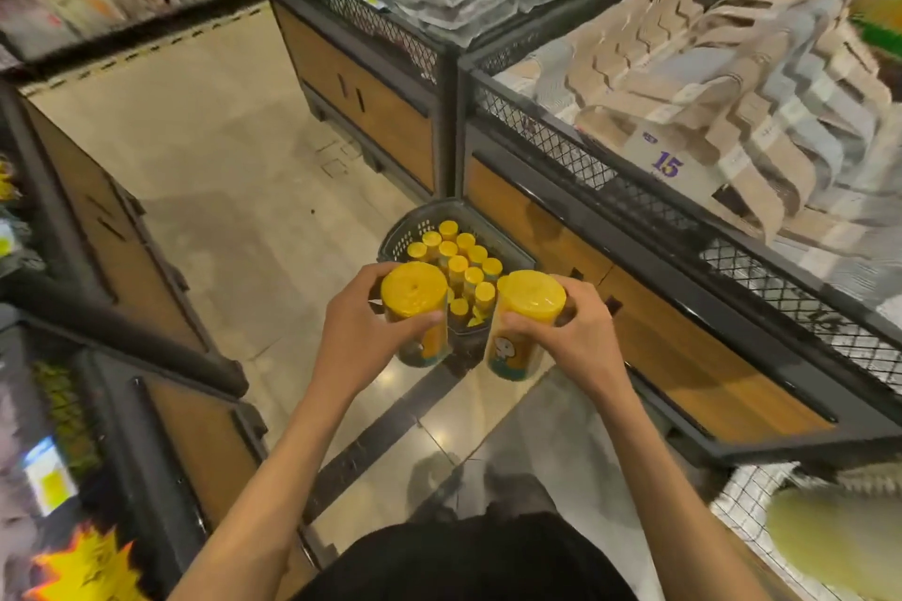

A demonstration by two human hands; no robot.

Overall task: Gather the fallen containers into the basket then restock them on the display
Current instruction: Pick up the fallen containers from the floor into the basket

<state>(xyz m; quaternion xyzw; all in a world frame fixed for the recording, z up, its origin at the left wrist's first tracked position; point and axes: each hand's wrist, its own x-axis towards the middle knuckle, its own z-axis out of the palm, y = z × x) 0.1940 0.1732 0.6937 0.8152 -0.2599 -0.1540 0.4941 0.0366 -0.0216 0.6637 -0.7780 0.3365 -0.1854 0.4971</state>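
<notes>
Dark perforated basket [405, 234] stands on the floor against the display base [683, 356], packed with upright yellow-lidded containers [458, 265]. Held upright above it, with printed labels: left container [415, 293], right container [529, 303].

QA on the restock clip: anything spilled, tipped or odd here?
Nothing stands out. The yellow-lidded containers stand upright in the basket on the floor; the left hand and right hand each grip one more above it.
</notes>
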